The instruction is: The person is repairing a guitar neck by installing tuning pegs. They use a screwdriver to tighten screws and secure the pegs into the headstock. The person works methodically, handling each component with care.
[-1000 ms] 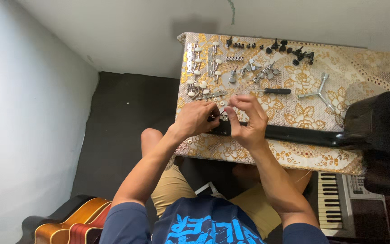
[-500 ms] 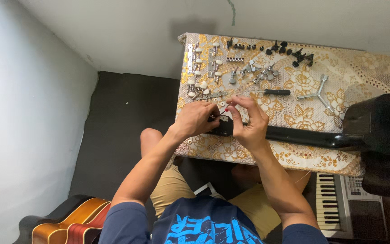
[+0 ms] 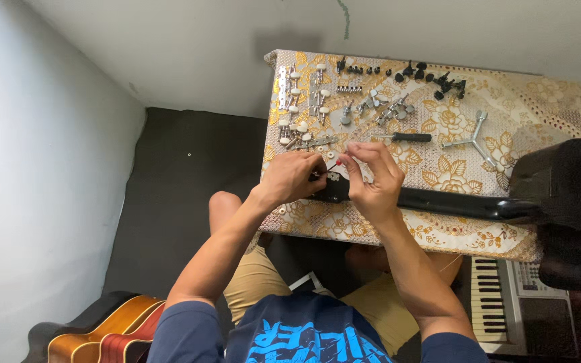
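Both hands work at the black headstock [image 3: 334, 190] of a guitar neck [image 3: 458, 202], which lies across the near part of the counter [image 3: 559, 107], over a gold floral cloth. The left hand [image 3: 294, 176] is closed around the headstock's left end. The right hand [image 3: 371, 178] rests on the headstock's right side, thumb and forefinger pinched together on a small red-tipped part [image 3: 338, 162] just above it; what that part is cannot be told. The hands are near each other, not touching. Beyond the headstock lie loose tuners [image 3: 300, 107] with white knobs, and further right a row of black tuners [image 3: 432, 77]. A black-handled screwdriver [image 3: 403, 137] lies just beyond the right hand. A Y-shaped wrench [image 3: 473, 140] lies right of the screwdriver.
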